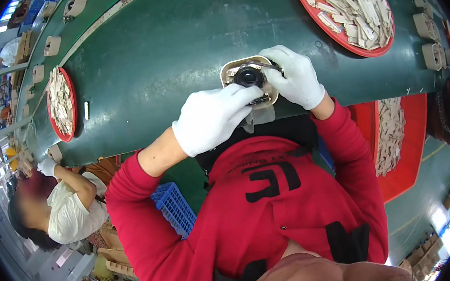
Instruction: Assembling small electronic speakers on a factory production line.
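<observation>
A: The right hand (pixel 295 78) grasps the cream housing (pixel 228 71) at its right rim; whether the left hand (pixel 213 117), laid over it, pinches something, I cannot tell.

B: And where does it point?

A: Its open side faces upward, near the green table (pixel 165 65)'s front edge; the long axis is partly covered, so unclear.

Free lane: green worktop (pixel 149 67) between left tray (pixel 73 103) and left hand (pixel 209 115), bar one pale strip (pixel 86 110); right tray (pixel 346 45) obstructs far right.
</observation>
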